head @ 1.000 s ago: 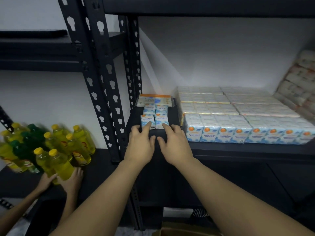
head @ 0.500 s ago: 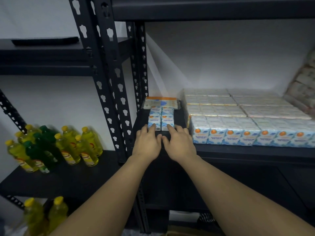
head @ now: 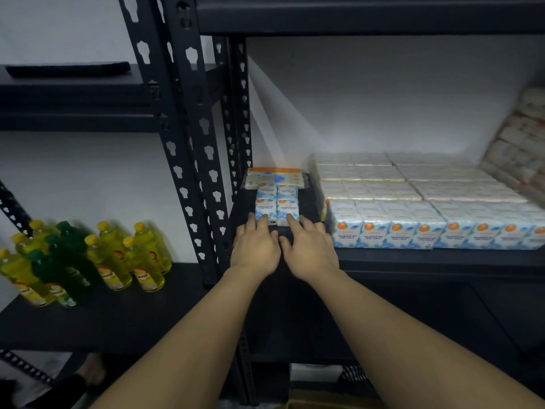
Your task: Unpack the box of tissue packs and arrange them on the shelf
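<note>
Small blue-and-white mini tissue packs (head: 277,205) stand in two short rows at the left end of the black shelf (head: 413,256). My left hand (head: 256,246) and my right hand (head: 308,246) lie side by side at the shelf's front edge, straight fingertips touching the front faces of the two nearest packs. Behind them lies a flat orange-topped tissue pack (head: 275,178). To the right, a large block of wrapped tissue packs (head: 413,202) fills the shelf.
Black perforated uprights (head: 188,137) stand left of my hands. Yellow and green bottles (head: 88,261) crowd a lower shelf on the left. More wrapped packs (head: 522,143) lean at the far right. A cardboard edge (head: 330,402) and a person's foot (head: 91,370) show below.
My hands have slid slightly forward against the front tissue packs. The view has shifted, moving the bottles rightward; another person's hands at the bottles are gone from view.
</note>
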The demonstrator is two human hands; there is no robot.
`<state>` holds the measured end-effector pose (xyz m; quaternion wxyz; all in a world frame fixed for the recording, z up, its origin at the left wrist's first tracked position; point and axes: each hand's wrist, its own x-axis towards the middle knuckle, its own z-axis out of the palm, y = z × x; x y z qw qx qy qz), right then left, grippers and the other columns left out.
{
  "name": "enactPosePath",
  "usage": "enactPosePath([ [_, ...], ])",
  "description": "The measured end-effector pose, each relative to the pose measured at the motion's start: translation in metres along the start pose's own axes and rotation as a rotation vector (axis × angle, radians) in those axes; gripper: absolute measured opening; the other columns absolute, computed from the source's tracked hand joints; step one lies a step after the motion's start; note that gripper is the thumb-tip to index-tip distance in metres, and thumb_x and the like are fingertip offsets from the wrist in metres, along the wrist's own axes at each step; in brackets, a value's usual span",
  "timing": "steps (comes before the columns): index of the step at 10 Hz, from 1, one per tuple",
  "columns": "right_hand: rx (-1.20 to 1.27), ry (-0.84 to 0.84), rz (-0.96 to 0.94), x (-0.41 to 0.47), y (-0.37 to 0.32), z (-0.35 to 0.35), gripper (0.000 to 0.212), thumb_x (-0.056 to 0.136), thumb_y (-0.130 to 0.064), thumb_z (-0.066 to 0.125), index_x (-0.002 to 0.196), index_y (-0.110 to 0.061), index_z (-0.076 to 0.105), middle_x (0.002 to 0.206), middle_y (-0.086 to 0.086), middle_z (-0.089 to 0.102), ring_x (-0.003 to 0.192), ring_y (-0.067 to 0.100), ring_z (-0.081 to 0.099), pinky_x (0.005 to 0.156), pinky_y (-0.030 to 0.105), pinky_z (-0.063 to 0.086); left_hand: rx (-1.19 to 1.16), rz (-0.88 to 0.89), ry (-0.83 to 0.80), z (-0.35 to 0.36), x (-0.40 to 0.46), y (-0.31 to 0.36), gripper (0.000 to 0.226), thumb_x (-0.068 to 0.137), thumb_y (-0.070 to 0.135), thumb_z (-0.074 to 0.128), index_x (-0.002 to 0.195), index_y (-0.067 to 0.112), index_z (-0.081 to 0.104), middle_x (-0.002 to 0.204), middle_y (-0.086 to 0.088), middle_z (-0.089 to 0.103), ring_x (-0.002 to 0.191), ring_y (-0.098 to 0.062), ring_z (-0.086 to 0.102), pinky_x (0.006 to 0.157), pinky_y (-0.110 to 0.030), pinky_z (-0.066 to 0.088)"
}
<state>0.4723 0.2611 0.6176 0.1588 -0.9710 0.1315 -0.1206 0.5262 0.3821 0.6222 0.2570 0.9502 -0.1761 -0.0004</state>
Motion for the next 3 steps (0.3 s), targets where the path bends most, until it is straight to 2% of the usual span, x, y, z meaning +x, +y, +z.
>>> enactPosePath([
  [1,0.022,-0.037,0.010,-0.001,-0.001,-0.003,0.068,0.106,-0.048,0.041,0.165,-0.027,0.014,0.169,0.010,0.024,0.148,0.030,0.027,0.118,0.045,0.028,-0.004,0.011,-0.019,-0.003,-0.002,0.001,0.060,0.110,0.035,0.036,0.165,0.019,0.016,0.173,-0.015,0.005,0.155,-0.036,0.016,0.126,-0.049,0.021],
  [2,0.149,-0.050,0.018,-0.010,-0.002,-0.006,0.071,0.106,-0.046,0.046,0.165,-0.023,0.014,0.169,0.012,0.022,0.151,0.031,0.024,0.121,0.045,0.027,-0.092,0.019,-0.037,-0.006,-0.011,-0.002,0.064,0.111,0.033,0.038,0.166,0.021,0.008,0.173,-0.011,-0.005,0.157,-0.040,0.006,0.126,-0.051,0.016],
  [3,0.227,-0.027,0.002,-0.025,0.002,-0.010,0.067,0.107,-0.044,0.048,0.163,-0.018,0.022,0.169,0.010,0.023,0.153,0.028,0.023,0.122,0.043,0.028,-0.182,0.032,-0.014,-0.010,-0.029,-0.003,0.067,0.110,0.033,0.043,0.166,0.021,0.008,0.174,-0.008,-0.002,0.159,-0.035,0.004,0.126,-0.049,0.018],
])
